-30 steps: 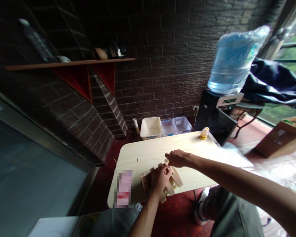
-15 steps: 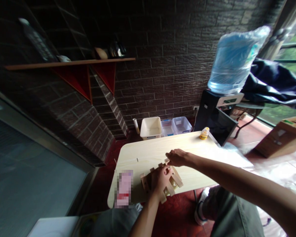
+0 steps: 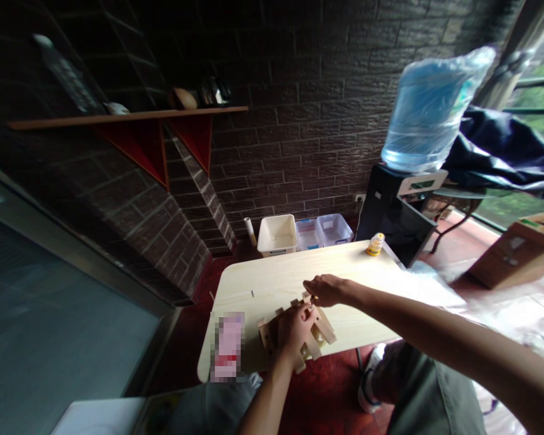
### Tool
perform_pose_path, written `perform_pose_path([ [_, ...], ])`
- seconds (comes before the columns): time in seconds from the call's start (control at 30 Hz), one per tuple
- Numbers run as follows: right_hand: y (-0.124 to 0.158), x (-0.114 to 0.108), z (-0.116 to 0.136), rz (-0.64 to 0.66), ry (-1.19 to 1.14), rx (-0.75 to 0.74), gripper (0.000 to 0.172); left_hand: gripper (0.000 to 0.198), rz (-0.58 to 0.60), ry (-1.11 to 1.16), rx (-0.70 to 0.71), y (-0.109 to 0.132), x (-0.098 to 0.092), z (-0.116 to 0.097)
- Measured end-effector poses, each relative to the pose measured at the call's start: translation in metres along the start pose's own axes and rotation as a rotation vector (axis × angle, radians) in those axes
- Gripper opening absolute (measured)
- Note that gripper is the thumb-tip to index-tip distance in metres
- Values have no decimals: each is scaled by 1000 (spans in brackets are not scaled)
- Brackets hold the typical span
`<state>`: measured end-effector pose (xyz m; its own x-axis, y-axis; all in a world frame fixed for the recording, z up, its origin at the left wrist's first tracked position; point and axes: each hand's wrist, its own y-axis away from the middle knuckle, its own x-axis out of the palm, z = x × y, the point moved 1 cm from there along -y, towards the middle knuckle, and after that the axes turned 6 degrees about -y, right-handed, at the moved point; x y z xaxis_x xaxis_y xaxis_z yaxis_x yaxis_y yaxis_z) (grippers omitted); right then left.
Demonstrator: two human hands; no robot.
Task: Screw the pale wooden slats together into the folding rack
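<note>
At the lower middle of the frame, a light-brown wooden slatted frame (image 3: 326, 326) lies at a slant along the near edge of a pale wood-topped table (image 3: 344, 260). Yellowish, clear-looking pieces show between its slats at the right; what they are is too small to tell. The left hand (image 3: 295, 326) lies across the top of the slatted frame, its fingers bent and clamped on it. Just above and to the right, the right hand (image 3: 325, 291) is curled into a fist, closed on a small yellow piece (image 3: 315, 296) that is mostly hidden, at the upper end of the slatted frame.

On the table's left part lies a small thin dark pin (image 3: 252, 293); below it, at the lower left corner, is a pink rectangular item (image 3: 229, 344), blurred into blocks. A small clear bottle with yellow parts (image 3: 376, 244) stands at the table's upper right corner.

Beyond the far edge, at the centre, are a cream plastic bin (image 3: 277, 234) and two clear plastic bins (image 3: 334, 229). At the upper right, a large blue water jug wrapped in plastic (image 3: 426, 115) sits on a black dispenser (image 3: 385, 202). A brown wooden shelf (image 3: 131, 118) crosses the upper left.
</note>
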<state>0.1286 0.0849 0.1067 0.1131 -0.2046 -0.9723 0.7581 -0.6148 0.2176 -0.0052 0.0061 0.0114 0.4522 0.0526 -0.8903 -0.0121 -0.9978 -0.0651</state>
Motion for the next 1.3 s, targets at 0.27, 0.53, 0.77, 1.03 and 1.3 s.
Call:
perform_pose_path([
  [0.27,2,3,1,-14,-2,58,39,20,8,11,-2,0,-4,-4],
  [0.53,6,-9,2,39,5,-38,43,24,-46,27,21,2,-1,-3],
  [0.77,8,-7,-2,-4,16,0,27,27,10,38,-28,-1,4,0],
  [1.03,6,-1,-2,20,6,40,33,28,14,35,-40,-2,5,0],
  [1.3,10,-5,1,-49,32,-58,32,26,-28,71,-16,4,3,-2],
])
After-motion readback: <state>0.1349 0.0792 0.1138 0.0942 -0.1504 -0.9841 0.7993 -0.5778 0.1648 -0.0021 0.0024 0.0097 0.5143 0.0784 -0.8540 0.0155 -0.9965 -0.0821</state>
